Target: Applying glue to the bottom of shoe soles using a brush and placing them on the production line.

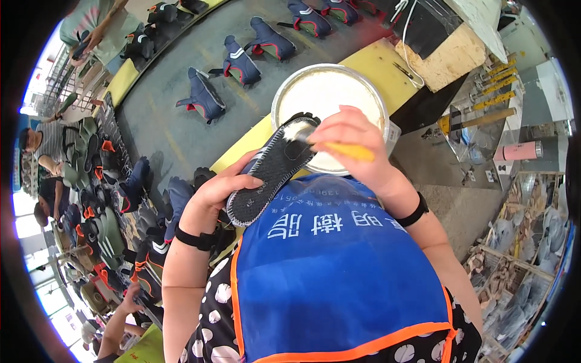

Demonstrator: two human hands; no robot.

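Note:
A shoe upper [275,172], turned bottom up, shows a black underside with white stitching round its edge. My left hand [227,186] grips it by the side near one end, thumb on the underside. In my right hand [357,136] is a brush [348,150] with a yellow handle, the fingers closed round it. White paste covers the bristle end, which touches the underside near its far end. Just beyond, a round metal basin [382,109] holds white paste [324,91]. The shoe's far end overlaps the basin's near left rim.
Several navy shoe uppers [240,63] stand on a grey-green conveyor belt [157,115] with a yellow border. Many shoes [109,236] crowd the left, where other people work. At right are yellow-handled tools [493,91], a pink bottle [519,150] and racks of bagged parts [514,260].

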